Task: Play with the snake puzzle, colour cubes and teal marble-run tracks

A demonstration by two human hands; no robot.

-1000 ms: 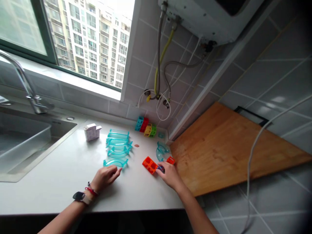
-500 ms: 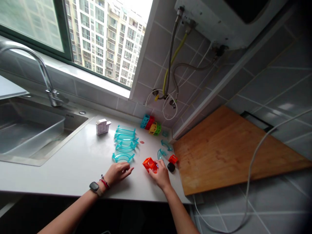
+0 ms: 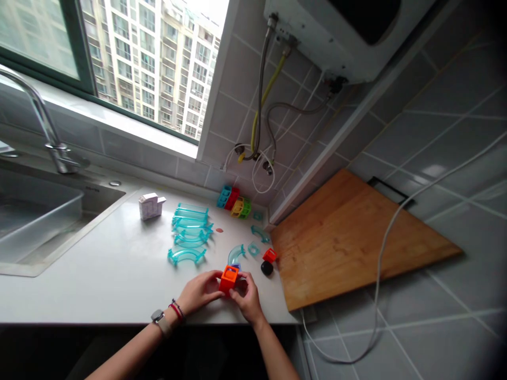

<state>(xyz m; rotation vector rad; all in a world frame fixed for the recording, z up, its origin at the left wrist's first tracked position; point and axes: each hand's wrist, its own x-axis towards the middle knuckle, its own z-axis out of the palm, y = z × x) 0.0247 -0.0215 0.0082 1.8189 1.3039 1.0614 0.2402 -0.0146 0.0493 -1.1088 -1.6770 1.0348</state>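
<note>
An orange cube-shaped toy block with open sides is held between both my hands, low over the front of the counter. My left hand pinches its left side with thumb and fingers. On the other side my right hand grips it with curled fingers, partly hidden. Just behind the block shows a bit of blue-purple plastic. A clear teal curved track piece sits right behind that; whether it is joined to the block I cannot tell. Several teal track pieces lie in a column at the left.
Right of my hands are another orange block, a black round object and teal pieces. Coloured blocks stand by the wall. A small white box is near the sink. A wooden board leans at right.
My left hand has come right and taken hold of the orange block. My right hand has brought the block left and nearer me, turning it. The view has shifted slightly right.
</note>
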